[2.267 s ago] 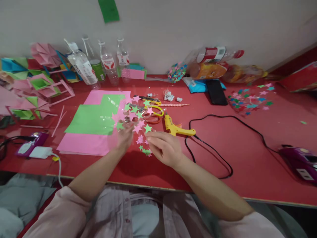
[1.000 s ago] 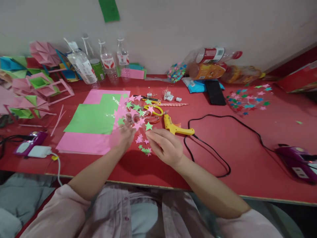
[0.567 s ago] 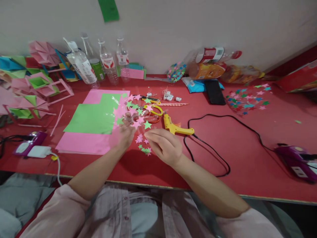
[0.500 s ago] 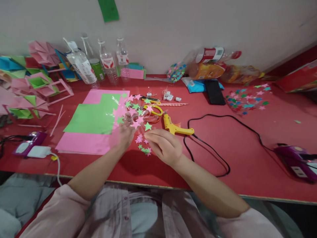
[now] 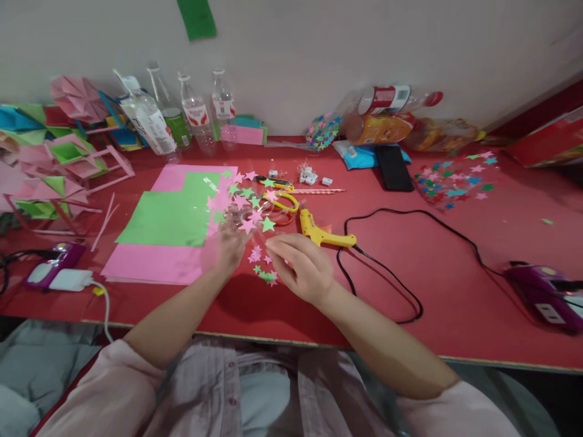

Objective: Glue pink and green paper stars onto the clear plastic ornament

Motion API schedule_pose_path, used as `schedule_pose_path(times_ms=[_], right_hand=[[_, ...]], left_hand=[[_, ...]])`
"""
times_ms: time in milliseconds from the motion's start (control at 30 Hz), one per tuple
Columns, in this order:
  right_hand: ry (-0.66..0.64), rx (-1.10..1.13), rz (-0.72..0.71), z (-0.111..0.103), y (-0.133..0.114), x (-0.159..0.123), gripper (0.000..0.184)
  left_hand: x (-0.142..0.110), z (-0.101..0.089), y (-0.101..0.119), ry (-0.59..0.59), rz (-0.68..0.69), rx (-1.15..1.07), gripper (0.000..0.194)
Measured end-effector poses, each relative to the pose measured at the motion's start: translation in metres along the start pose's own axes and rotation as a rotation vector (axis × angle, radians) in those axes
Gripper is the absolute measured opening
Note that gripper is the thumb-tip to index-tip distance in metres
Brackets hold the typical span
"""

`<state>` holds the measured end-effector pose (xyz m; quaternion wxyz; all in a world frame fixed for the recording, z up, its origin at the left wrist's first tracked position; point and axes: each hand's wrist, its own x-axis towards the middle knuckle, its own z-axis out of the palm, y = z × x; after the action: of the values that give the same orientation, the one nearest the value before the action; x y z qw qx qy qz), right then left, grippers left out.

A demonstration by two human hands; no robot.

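Observation:
Above the middle of the red table, my left hand (image 5: pixel 231 246) is closed around a clear plastic piece with pink and green paper stars (image 5: pixel 247 200) on its spread strips. Its see-through edges are hard to make out. My right hand (image 5: pixel 304 267) has thumb and fingers pinched together, just below a green star (image 5: pixel 268 224) on the near side of that piece. Whatever lies between these fingertips is too small or too clear to tell. Under the hands lie loose small pink and green stars (image 5: pixel 255 255). A yellow glue gun (image 5: pixel 325 235) rests right of my right hand.
Scissors with yellow handles (image 5: pixel 289 202) lie behind the hands. Green paper (image 5: pixel 159 218) covers pink sheets at left. Clear bottles (image 5: pixel 195 115) stand by the wall. A black phone (image 5: pixel 394 169) and another star-covered plastic piece (image 5: pixel 455 182) lie at right. The glue gun's cable (image 5: pixel 410 209) loops rightward.
The green star has shifted slightly up and left, and a small gap now shows between it and my right fingertips. My left hand keeps its hold; the view has drifted slightly.

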<state>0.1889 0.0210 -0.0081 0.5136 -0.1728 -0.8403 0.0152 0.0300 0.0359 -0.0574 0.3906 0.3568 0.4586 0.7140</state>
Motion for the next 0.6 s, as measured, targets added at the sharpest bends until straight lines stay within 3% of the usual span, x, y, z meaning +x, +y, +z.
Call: schedule_pose_path(times_ms=[333,500,600], right_hand=[[0.088,-0.052,0.04,-0.003,0.002,0.005,0.025],[-0.029,-0.065,0.132,0.003,0.005,0.002,0.015],[-0.052,-0.098,0.103,0.007,0.007,-0.002,0.017]], left_hand=[[0.001,-0.001,-0.002,0.045,0.01,0.006,0.033],[0.002,-0.001,-0.002,0.046,0.022,0.012,0.033],[0.003,-0.003,-0.006,0.044,0.008,0.053,0.029]])
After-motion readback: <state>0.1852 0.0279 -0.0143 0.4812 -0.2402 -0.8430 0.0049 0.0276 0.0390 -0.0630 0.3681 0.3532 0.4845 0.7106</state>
